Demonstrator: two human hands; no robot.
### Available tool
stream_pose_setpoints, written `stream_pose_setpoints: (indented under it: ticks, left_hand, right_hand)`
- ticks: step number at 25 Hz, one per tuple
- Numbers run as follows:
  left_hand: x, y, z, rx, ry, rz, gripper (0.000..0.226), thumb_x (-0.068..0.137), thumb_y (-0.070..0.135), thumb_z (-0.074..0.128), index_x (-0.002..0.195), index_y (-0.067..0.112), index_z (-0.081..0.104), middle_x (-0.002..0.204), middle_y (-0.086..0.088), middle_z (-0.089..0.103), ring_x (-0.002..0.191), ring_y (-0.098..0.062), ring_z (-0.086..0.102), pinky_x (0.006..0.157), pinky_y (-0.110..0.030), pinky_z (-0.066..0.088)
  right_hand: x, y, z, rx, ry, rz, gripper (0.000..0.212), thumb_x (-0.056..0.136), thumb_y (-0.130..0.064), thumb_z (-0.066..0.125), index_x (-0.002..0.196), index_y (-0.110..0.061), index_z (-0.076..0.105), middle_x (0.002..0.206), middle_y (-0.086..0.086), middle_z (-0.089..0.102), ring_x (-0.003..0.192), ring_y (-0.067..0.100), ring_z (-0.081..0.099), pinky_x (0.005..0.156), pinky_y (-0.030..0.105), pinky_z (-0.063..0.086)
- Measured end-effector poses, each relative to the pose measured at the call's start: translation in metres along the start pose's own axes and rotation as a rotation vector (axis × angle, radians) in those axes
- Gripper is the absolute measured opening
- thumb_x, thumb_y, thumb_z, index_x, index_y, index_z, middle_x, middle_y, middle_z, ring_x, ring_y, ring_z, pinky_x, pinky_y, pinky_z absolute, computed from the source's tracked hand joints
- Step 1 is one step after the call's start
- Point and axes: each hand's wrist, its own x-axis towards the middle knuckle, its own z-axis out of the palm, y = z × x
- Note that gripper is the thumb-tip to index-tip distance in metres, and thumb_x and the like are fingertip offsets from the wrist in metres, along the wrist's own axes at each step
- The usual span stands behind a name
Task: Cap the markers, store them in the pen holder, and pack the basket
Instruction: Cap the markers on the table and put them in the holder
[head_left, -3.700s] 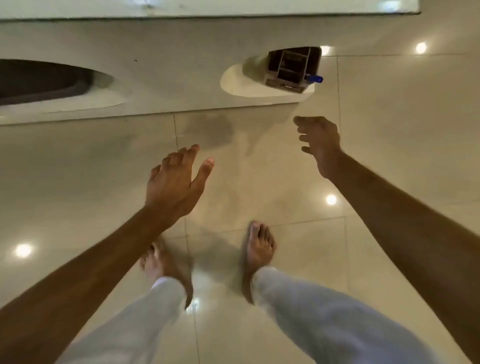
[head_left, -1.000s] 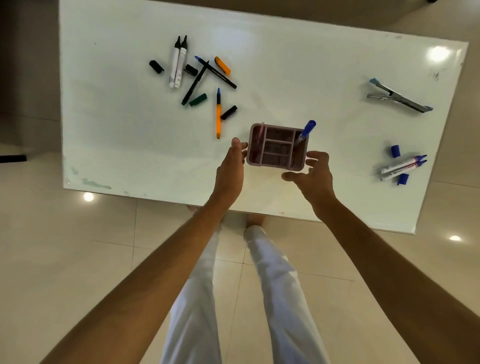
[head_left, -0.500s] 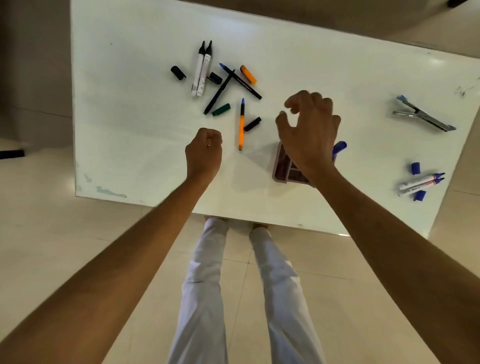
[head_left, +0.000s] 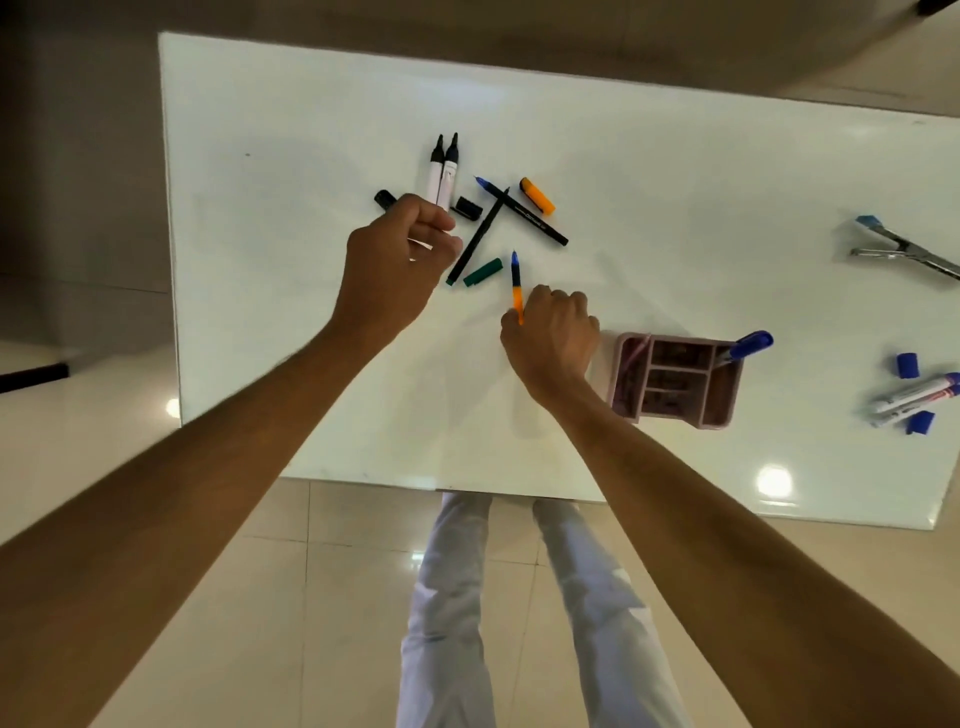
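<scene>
A pink pen holder (head_left: 670, 414) stands on the white table (head_left: 291, 130), with a capped blue marker (head_left: 750, 344) upright in one slot. My right hand (head_left: 553, 340) is closed on the lower end of the orange pen (head_left: 516, 283), which lies uncapped with its blue tip pointing away. My left hand (head_left: 397, 262) curls over the near ends of two uncapped white markers (head_left: 444, 169). Around them lie two black caps (head_left: 385, 199) (head_left: 467, 208), an orange cap (head_left: 537, 196), a green cap (head_left: 483, 272) and two thin black pens (head_left: 524, 212) (head_left: 478, 236), crossed.
At the right edge lie two white markers with blue tips (head_left: 914, 395) and two blue caps (head_left: 907, 365) (head_left: 919, 422). A metal stapler-like tool (head_left: 904, 249) lies at the far right. The table's near edge is just in front of my legs.
My right hand has left the pen holder and dropped onto the orange pen. My left hand has moved forward from the table's middle onto the white markers.
</scene>
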Motion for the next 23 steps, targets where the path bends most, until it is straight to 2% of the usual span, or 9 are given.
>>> stream_pose_setpoints:
  ticks: [3,6,9,12,14,16,17,20,23]
  left_hand:
    - [0.011,0.005,-0.006,0.023,0.021,-0.004,0.020,0.099,0.024,0.072,0.114,0.010,0.074,0.108,0.000,0.079,0.093,-0.008,0.070,0.078,-0.005,0.048]
    - [0.022,0.012,0.001,0.073,0.001,0.013,0.020,0.098,0.023,0.072,0.113,0.010,0.074,0.107,-0.001,0.079,0.097,-0.014,0.072,0.085,-0.016,0.053]
    - [0.039,0.022,0.018,0.219,-0.095,0.075,0.024,0.096,0.025,0.076,0.117,0.014,0.070,0.113,-0.001,0.077,0.101,-0.015,0.070,0.092,-0.035,0.059]
    - [0.057,0.034,0.040,0.405,-0.172,0.208,0.030,0.098,0.033,0.073,0.124,0.018,0.066,0.120,-0.003,0.072,0.108,-0.021,0.068,0.088,-0.041,0.059]
    - [0.066,0.042,0.059,0.495,-0.161,0.247,0.036,0.098,0.039,0.071,0.127,0.019,0.063,0.124,-0.006,0.067,0.110,-0.025,0.066,0.084,-0.041,0.057]
    - [0.073,0.045,0.078,0.550,-0.124,0.191,0.049,0.094,0.045,0.074,0.131,0.017,0.059,0.130,-0.009,0.061,0.115,-0.028,0.063,0.085,-0.043,0.055]
    - [0.075,0.045,0.087,0.587,-0.111,0.161,0.054,0.092,0.046,0.075,0.133,0.016,0.057,0.133,-0.011,0.059,0.117,-0.031,0.061,0.086,-0.044,0.054]
    - [0.077,0.046,0.113,0.748,-0.055,0.133,0.050,0.094,0.037,0.070,0.135,0.013,0.055,0.135,-0.014,0.059,0.126,-0.037,0.056,0.096,-0.047,0.047]
    - [0.076,0.047,0.127,0.805,0.012,0.124,0.043,0.095,0.023,0.063,0.136,0.014,0.055,0.133,-0.015,0.063,0.128,-0.039,0.054,0.098,-0.048,0.041]
  right_hand:
    - [-0.011,0.001,-0.009,0.092,-0.001,0.023,0.023,0.095,-0.035,0.055,0.087,-0.013,0.060,0.081,-0.002,0.060,0.089,0.022,0.059,0.062,0.034,0.046]
    - [-0.022,0.017,-0.035,0.301,0.118,0.019,0.025,0.092,-0.041,0.058,0.081,-0.019,0.063,0.075,-0.007,0.063,0.079,0.016,0.059,0.053,0.024,0.039]
    - [-0.023,0.052,-0.071,0.489,0.203,0.071,0.024,0.092,-0.047,0.063,0.090,-0.025,0.072,0.077,-0.013,0.073,0.073,0.006,0.069,0.061,0.022,0.051]
    - [-0.025,0.092,-0.107,0.566,0.293,0.069,0.021,0.092,-0.045,0.069,0.094,-0.024,0.074,0.074,-0.017,0.072,0.068,-0.003,0.072,0.063,0.004,0.050]
    - [-0.030,0.114,-0.127,0.598,0.342,0.046,0.019,0.093,-0.039,0.072,0.097,-0.020,0.074,0.079,-0.015,0.075,0.069,-0.001,0.074,0.068,0.009,0.055]
    - [-0.038,0.131,-0.143,0.663,0.350,0.056,0.019,0.093,-0.038,0.073,0.099,-0.019,0.074,0.083,-0.014,0.077,0.072,0.002,0.075,0.072,0.020,0.062]
    - [-0.043,0.136,-0.149,0.682,0.353,0.056,0.019,0.093,-0.037,0.073,0.099,-0.020,0.074,0.083,-0.015,0.076,0.074,0.001,0.075,0.073,0.020,0.062]
    - [-0.056,0.151,-0.162,0.712,0.353,0.037,0.012,0.095,-0.035,0.074,0.099,-0.024,0.072,0.086,-0.021,0.074,0.079,0.001,0.075,0.079,0.018,0.061]
    - [-0.064,0.158,-0.167,0.730,0.357,0.023,0.010,0.096,-0.033,0.074,0.100,-0.024,0.071,0.087,-0.019,0.074,0.081,0.005,0.075,0.080,0.019,0.061]
